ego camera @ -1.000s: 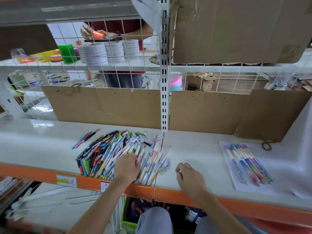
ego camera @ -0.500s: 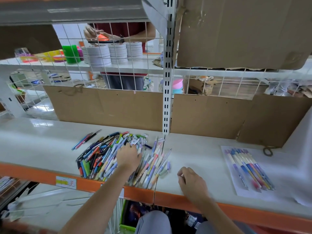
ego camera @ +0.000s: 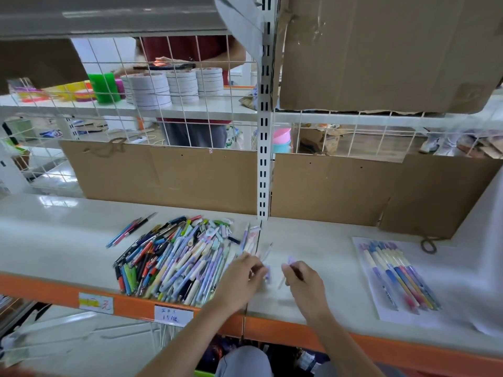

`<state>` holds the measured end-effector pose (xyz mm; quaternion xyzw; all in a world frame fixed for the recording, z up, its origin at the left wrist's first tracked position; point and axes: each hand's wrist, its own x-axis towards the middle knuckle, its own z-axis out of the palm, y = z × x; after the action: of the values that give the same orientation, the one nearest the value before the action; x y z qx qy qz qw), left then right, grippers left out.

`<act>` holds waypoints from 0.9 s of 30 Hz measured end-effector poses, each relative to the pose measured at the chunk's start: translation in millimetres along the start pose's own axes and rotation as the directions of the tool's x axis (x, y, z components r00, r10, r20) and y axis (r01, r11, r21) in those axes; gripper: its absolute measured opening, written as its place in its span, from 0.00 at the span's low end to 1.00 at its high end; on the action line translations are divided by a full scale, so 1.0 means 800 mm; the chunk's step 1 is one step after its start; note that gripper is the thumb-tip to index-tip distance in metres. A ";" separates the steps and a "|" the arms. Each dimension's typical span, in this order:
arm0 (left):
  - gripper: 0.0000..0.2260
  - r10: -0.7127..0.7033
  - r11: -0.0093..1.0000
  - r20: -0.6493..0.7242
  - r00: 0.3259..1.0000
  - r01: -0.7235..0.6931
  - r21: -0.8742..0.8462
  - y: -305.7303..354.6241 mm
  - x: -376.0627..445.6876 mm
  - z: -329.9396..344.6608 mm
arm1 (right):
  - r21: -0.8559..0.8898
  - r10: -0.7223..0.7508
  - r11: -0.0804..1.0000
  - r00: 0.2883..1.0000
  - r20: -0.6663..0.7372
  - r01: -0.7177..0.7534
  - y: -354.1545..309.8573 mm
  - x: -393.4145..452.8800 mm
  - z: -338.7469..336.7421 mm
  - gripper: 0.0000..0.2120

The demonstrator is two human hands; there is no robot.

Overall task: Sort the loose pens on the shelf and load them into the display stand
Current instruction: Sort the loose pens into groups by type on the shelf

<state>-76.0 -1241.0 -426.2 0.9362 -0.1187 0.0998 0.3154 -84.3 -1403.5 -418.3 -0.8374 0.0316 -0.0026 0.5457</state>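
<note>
From the head camera, a white shelf point(ego camera: 68, 240) with an orange front edge carries a big heap of loose pens point(ego camera: 174, 259) left of centre. Both hands meet just right of the heap. The left hand point(ego camera: 241, 281) has its fingers curled, pinching a pale pen point(ego camera: 265, 254) that is blurred. The right hand point(ego camera: 304, 281) is curled round another thin pen point(ego camera: 283, 281) with a purple tip, close beside the left hand. Well to the right, a row of sorted pens point(ego camera: 400, 276) lies side by side on a white sheet of paper point(ego camera: 402, 317). Brown cardboard point(ego camera: 168, 178) lines the back of the shelf behind a white slotted upright point(ego camera: 263, 159).
</note>
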 end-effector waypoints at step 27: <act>0.08 -0.204 0.971 0.053 0.978 0.209 -0.118 0.003 -0.011 -0.020 | 0.349 0.209 0.918 0.978 -0.025 -0.188 0.009 -0.005 -0.027 0.10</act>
<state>-86.9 -1231.8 -414.7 0.9240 -0.0328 0.0401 0.3788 -89.7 -1425.8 -416.0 -0.7207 0.1323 0.0214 0.6801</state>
